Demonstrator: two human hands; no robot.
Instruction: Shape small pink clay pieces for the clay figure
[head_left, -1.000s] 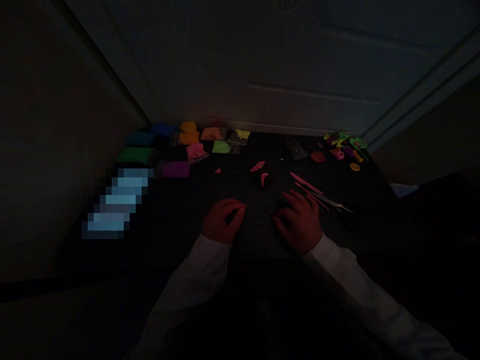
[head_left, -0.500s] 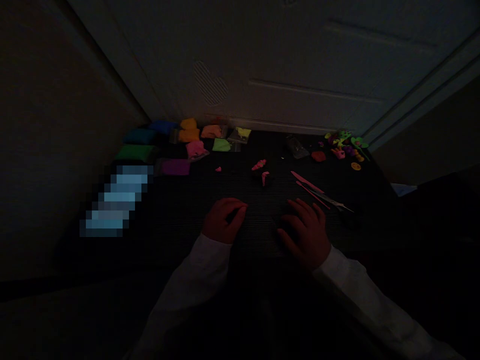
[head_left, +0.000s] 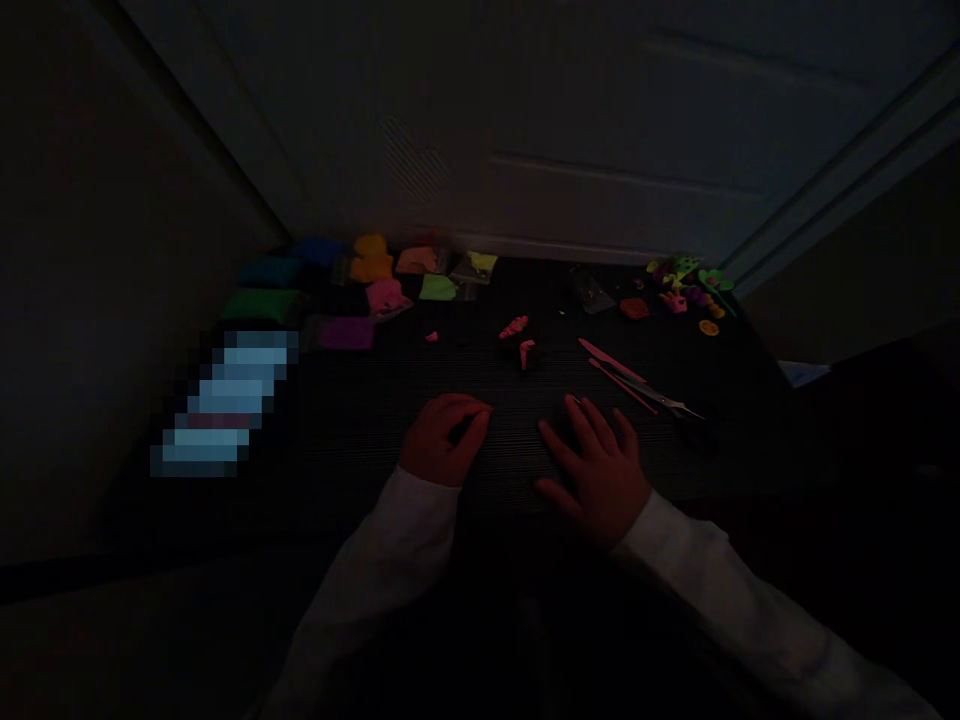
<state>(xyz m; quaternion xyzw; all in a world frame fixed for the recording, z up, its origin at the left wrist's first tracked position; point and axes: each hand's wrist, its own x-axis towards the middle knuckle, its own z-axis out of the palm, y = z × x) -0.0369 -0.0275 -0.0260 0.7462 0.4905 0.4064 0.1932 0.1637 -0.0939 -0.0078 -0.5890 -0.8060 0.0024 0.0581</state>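
In dim light, my left hand (head_left: 441, 440) rests at the front of the dark table (head_left: 360, 420) with thumb and fingertips pinched together. Whatever lies between those fingertips, if anything, is too dark to make out. My right hand (head_left: 602, 475) is palm down on the tabletop, its fingers spread and holding nothing. Beyond both hands lie a bumpy pink clay piece (head_left: 514, 327) and a dark piece with a pink V-shaped part (head_left: 527, 352). A small pink lump (head_left: 432, 337) is farther left. Past my right fingers are a pink modelling knife (head_left: 609, 358), a thin pink stick (head_left: 624, 387) and scissors (head_left: 670, 402).
Several packets of coloured clay, including a purple packet (head_left: 345, 333) and a green packet (head_left: 262, 304), line the back left. A lit, blurred-out screen (head_left: 232, 395) lies at the left. Small colourful clay figures (head_left: 686, 285) and a red lump (head_left: 634, 308) sit back right, before a pale panel (head_left: 570, 120).
My right hand has shifted slightly left and its fingers have spread wider and flatter. The left hand keeps its pinch. The whole view has shifted a little.
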